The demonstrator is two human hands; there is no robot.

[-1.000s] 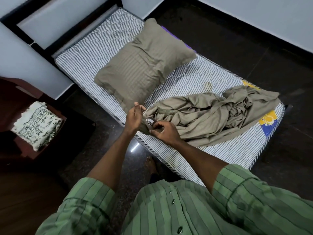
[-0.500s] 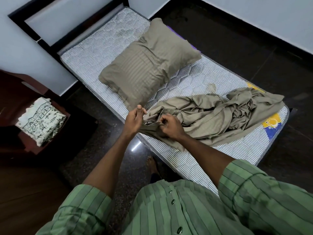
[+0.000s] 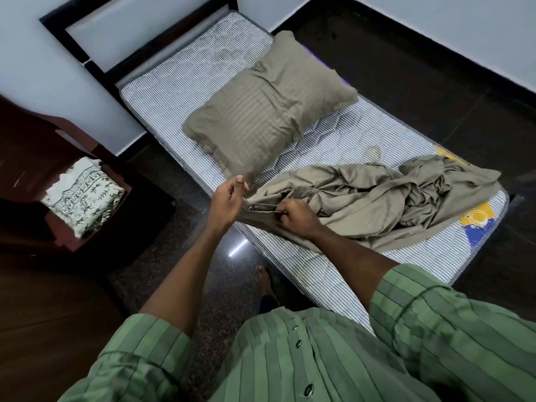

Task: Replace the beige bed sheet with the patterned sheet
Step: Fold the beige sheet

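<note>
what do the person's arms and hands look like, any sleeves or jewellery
Both hands, the left hand and the right hand, are bare, with no gloves, rings or watch visible. The forearms are uncovered. The sleeves of a green shirt with darker vertical stripes end around the elbows, and the shirt has dark buttons down the front.

The person wears a green shirt point(image 3: 333, 369) with darker green vertical stripes. Nearest the bed point(image 3: 185, 79), its short sleeves end in stitched cuffs at the elbows, leaving both forearms bare. A row of dark round buttons point(image 3: 298, 344) runs down the front placket. Both hands point(image 3: 227, 197) are bare, without rings or watch. One bare foot point(image 3: 262, 281) shows beside the bed.
</note>
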